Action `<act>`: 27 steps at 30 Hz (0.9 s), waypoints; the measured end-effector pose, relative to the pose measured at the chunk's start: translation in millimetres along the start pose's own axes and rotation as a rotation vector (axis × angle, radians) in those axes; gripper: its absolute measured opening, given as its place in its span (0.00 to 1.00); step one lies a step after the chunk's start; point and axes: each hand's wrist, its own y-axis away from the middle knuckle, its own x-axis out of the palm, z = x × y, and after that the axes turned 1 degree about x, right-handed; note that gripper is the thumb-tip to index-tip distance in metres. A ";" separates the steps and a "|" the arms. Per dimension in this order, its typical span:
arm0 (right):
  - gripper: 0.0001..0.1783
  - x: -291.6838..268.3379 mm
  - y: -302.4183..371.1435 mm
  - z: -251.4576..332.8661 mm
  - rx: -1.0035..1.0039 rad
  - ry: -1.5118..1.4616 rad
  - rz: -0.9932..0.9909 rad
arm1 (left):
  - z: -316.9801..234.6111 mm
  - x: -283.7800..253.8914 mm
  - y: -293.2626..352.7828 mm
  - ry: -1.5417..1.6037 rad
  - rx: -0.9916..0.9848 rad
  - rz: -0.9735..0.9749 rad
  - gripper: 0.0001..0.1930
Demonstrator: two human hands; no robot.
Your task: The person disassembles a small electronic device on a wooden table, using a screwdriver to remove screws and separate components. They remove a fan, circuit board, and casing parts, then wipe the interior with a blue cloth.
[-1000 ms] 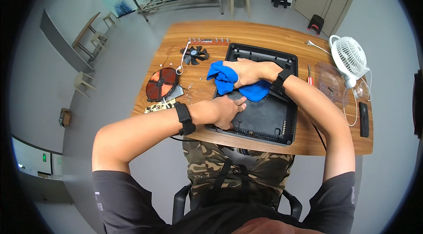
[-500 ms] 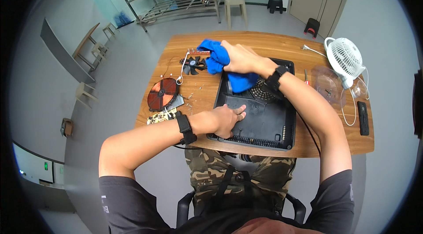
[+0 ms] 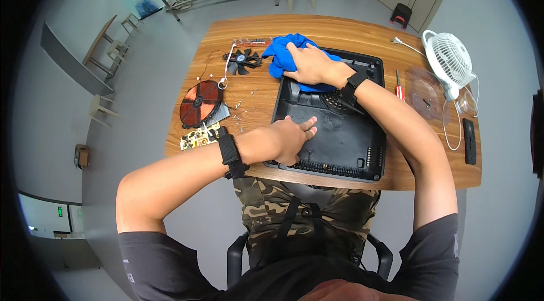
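Note:
A black plastic appliance housing (image 3: 345, 136) lies open side up on the wooden table, with ribs, slots and a round vent grille (image 3: 333, 100) inside. My right hand (image 3: 315, 66) grips a bunched blue cloth (image 3: 281, 54) at the far left corner of the housing, part of the cloth hanging over its edge. Pressed on the near left side of the housing is my left hand (image 3: 288, 139), fingers spread and holding nothing. The cloth and my right hand hide part of the grille and the far wall.
Left of the housing lie a copper coil disc (image 3: 201, 102), a small black fan (image 3: 243, 60), a red circuit strip (image 3: 252, 42), a yellowish circuit board (image 3: 198, 138) and loose screws. On the right are a screwdriver (image 3: 399, 88), a clear plastic dish (image 3: 428, 94), a white fan (image 3: 449, 57) and a black strip (image 3: 469, 141).
My right hand has lowered the cloth from above the housing onto its far left corner, where it is now bunched. My left hand keeps its place on the housing. The view has shifted slightly.

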 end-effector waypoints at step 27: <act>0.35 -29.2 140.6 -17.6 0.172 0.016 0.018 | 0.8 1.5 -0.6 -0.019 0.010 -0.055 0.46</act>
